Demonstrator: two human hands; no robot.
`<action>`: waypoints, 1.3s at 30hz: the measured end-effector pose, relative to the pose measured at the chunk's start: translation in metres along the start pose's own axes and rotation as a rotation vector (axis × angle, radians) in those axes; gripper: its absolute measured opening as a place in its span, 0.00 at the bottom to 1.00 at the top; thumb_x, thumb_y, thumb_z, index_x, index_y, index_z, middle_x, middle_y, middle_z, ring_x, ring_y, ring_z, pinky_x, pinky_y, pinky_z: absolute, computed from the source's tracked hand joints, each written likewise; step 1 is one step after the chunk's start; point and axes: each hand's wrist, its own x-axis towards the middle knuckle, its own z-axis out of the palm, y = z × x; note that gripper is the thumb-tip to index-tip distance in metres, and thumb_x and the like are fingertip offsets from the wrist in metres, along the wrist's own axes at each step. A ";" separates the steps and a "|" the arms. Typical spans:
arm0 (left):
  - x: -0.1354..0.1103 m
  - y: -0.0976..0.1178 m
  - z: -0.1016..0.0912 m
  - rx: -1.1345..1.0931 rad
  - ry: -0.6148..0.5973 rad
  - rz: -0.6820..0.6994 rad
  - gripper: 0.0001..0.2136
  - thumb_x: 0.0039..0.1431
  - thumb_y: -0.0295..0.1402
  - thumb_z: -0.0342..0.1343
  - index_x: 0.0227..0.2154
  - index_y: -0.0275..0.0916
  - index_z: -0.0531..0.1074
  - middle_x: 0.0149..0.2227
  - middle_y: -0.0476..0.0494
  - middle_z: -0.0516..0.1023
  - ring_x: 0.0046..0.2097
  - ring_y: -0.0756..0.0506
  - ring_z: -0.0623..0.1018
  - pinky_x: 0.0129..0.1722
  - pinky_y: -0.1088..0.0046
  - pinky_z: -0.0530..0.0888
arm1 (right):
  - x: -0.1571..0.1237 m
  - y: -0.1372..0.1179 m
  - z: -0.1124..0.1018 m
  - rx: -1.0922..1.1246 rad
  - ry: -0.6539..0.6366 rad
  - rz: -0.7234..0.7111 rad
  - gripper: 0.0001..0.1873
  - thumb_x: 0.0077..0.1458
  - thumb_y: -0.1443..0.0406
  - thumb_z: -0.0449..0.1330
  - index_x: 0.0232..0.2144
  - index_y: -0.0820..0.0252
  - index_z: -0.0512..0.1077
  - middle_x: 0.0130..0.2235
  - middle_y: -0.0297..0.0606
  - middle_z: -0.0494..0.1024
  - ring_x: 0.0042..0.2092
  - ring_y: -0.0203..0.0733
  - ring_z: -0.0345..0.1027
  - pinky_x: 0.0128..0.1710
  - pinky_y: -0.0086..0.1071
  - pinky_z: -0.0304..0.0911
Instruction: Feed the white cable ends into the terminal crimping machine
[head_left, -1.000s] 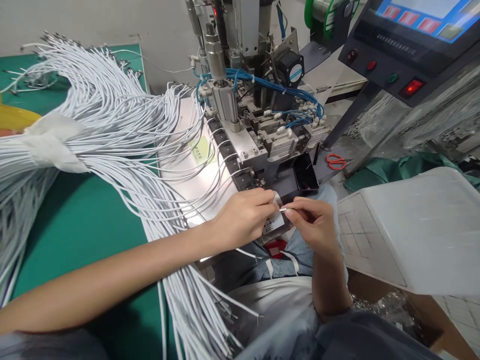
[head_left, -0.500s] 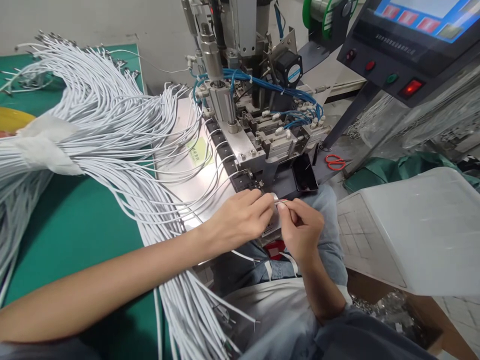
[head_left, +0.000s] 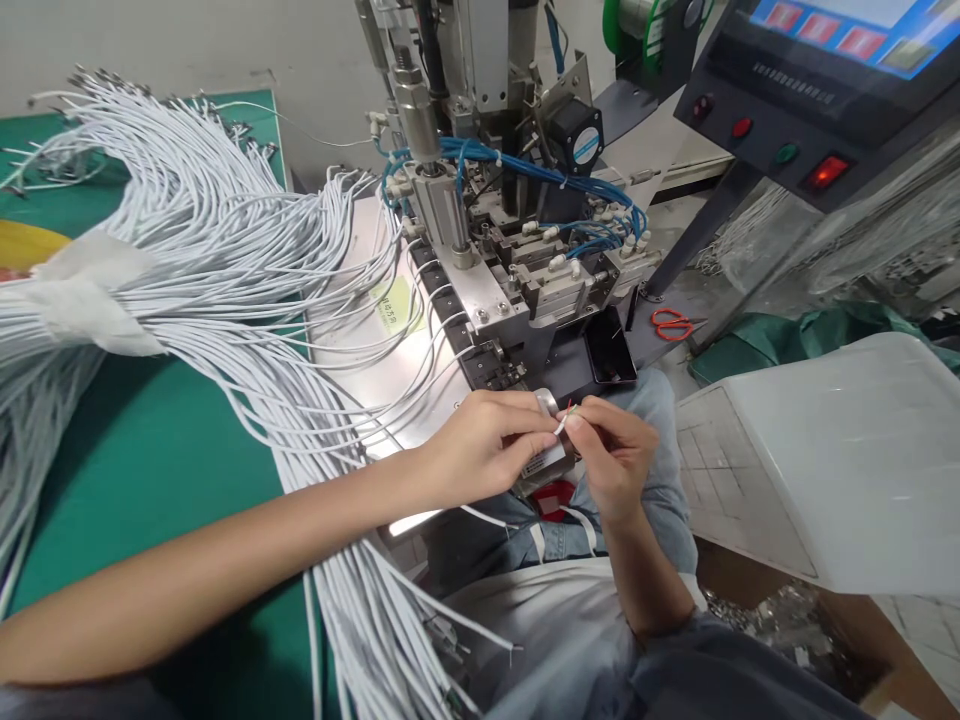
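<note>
L hand (head_left: 496, 442) and R hand (head_left: 616, 455) are both clamped on one wht cable (head_left: 561, 426), red & grn cores (head_left: 570, 408) exposed, nr pneumatic m/c (head_left: 487, 292).

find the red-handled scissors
In the head view, the red-handled scissors lie right of centre, just right of the black tray and below the control panel.

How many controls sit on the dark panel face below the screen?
4 visible, left to right: dark round control, red button, green button, lit red switch. More may lie beyond the picture's edge.
</note>
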 end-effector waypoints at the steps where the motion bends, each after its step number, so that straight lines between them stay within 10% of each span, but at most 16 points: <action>1: 0.000 0.001 0.000 -0.014 0.017 -0.012 0.09 0.60 0.26 0.49 0.29 0.35 0.75 0.26 0.47 0.71 0.29 0.53 0.70 0.29 0.80 0.66 | 0.000 0.000 0.002 0.000 0.012 0.005 0.09 0.54 0.67 0.56 0.23 0.59 0.73 0.19 0.29 0.59 0.23 0.31 0.53 0.22 0.30 0.49; 7: 0.001 0.004 0.003 0.004 0.123 -0.103 0.10 0.58 0.26 0.50 0.24 0.33 0.74 0.20 0.51 0.64 0.22 0.56 0.63 0.22 0.80 0.60 | 0.004 0.004 0.004 -0.164 0.161 -0.181 0.14 0.49 0.71 0.60 0.40 0.54 0.73 0.25 0.29 0.63 0.26 0.32 0.56 0.23 0.29 0.56; 14: 0.000 0.002 0.004 0.029 0.145 -0.126 0.11 0.57 0.26 0.50 0.21 0.33 0.71 0.19 0.52 0.63 0.22 0.56 0.62 0.22 0.80 0.59 | 0.005 0.005 0.003 -0.257 0.180 -0.273 0.09 0.48 0.73 0.61 0.32 0.55 0.72 0.27 0.30 0.68 0.26 0.32 0.58 0.24 0.29 0.58; 19: 0.000 0.003 0.003 0.028 0.155 -0.091 0.12 0.57 0.26 0.50 0.20 0.34 0.70 0.19 0.52 0.62 0.22 0.56 0.63 0.22 0.81 0.60 | 0.011 0.001 -0.001 -0.017 0.010 -0.018 0.06 0.55 0.68 0.55 0.26 0.58 0.67 0.29 0.33 0.65 0.31 0.35 0.62 0.28 0.30 0.58; 31: -0.001 0.004 0.001 0.046 0.068 -0.004 0.11 0.59 0.25 0.47 0.24 0.34 0.72 0.22 0.50 0.65 0.26 0.55 0.66 0.26 0.80 0.63 | 0.012 -0.002 -0.005 0.047 -0.111 -0.022 0.08 0.56 0.68 0.54 0.24 0.59 0.66 0.27 0.32 0.65 0.30 0.35 0.59 0.28 0.31 0.54; 39: 0.000 0.003 -0.021 0.601 -0.085 -0.109 0.10 0.59 0.27 0.46 0.27 0.33 0.71 0.27 0.46 0.68 0.24 0.53 0.67 0.22 0.78 0.61 | 0.040 0.003 0.000 -0.116 -0.300 0.003 0.07 0.55 0.68 0.54 0.26 0.59 0.69 0.30 0.34 0.68 0.30 0.34 0.61 0.25 0.28 0.54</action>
